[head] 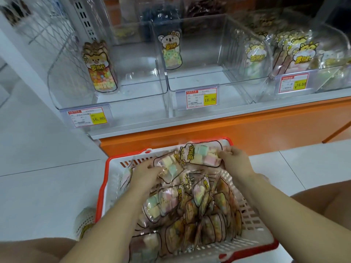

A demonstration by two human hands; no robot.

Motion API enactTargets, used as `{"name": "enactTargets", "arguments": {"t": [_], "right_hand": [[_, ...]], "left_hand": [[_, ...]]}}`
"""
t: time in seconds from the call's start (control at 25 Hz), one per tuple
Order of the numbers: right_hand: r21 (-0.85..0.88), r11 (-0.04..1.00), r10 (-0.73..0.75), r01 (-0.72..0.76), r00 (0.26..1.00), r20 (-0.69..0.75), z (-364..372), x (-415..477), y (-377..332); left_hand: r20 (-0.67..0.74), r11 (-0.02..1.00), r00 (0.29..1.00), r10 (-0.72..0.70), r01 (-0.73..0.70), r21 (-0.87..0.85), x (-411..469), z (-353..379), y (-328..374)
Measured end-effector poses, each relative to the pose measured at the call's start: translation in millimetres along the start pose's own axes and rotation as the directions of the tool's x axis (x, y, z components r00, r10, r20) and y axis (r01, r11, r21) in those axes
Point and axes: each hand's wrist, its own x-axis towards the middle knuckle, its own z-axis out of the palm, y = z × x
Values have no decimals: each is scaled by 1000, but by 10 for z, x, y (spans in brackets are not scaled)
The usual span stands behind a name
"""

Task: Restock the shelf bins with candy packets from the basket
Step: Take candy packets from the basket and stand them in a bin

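Observation:
A white basket with a red rim (252,221) stands on the floor before the shelf, full of several clear candy packets (191,211). My left hand (146,172) grips a packet of pastel marshmallow cubes (171,168) at the basket's far left. My right hand (234,160) pinches the end of another marshmallow packet (201,153) lying across the far rim. Above, three clear shelf bins stand side by side: the left bin (76,88) holds one upright packet (99,67), the middle bin (191,80) one packet (171,51), the right bin (266,86) several packets.
Price tags reading 16.80 hang on the bin fronts (201,98). The bins rest on a grey shelf ledge above an orange base panel (247,130). White floor tiles surround the basket. My knees show at the lower left and right edges. More bins stand on the shelf behind.

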Motion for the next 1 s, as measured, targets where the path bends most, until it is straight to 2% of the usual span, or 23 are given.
{"name": "enactTargets", "arguments": {"t": [0.04, 0.08, 0.16, 0.28, 0.44, 0.56, 0.64, 0.72, 0.8, 0.92, 1.0], "right_hand": [[166, 980, 102, -109, 993, 53, 64, -72, -5], [291, 937, 154, -192, 977, 149, 135, -154, -35], [332, 909, 128, -254, 925, 357, 240, -358, -134], [230, 950, 51, -212, 831, 554, 307, -627, -231], [261, 946, -15, -191, 780, 625, 264, -667, -297], [304, 931, -73, -201, 715, 695, 244, -631, -361], [267, 955, -103, -132, 695, 712, 254, -635, -371], [143, 989, -131, 42, 703, 699, 248, -689, -407], [-29, 977, -133, 209, 717, 685, 260, -757, -453], [-198, 872, -191, 449, 682, 705, 376, -812, -410], [-206, 835, -226, 510, 659, 717, 452, -769, -350]], "left_hand": [[51, 968, 994, -92, 101, -228, -33, -64, 28], [99, 907, 986, -137, 165, -387, -99, -121, 59], [154, 829, 978, -141, 202, -521, -240, -183, 87], [194, 820, 979, -66, 164, -549, -431, -223, 105], [248, 839, 968, 45, 99, -536, -505, -340, 145], [334, 804, 934, 126, 100, -586, -519, -396, 199], [396, 774, 903, 165, 131, -620, -539, -407, 250], [470, 749, 865, 176, 191, -634, -559, -411, 273], [493, 794, 859, 137, 202, -573, -558, -375, 284], [306, 910, 951, 38, 94, -405, -460, -253, 227], [179, 934, 984, 21, 45, -355, -417, -216, 204]]}}
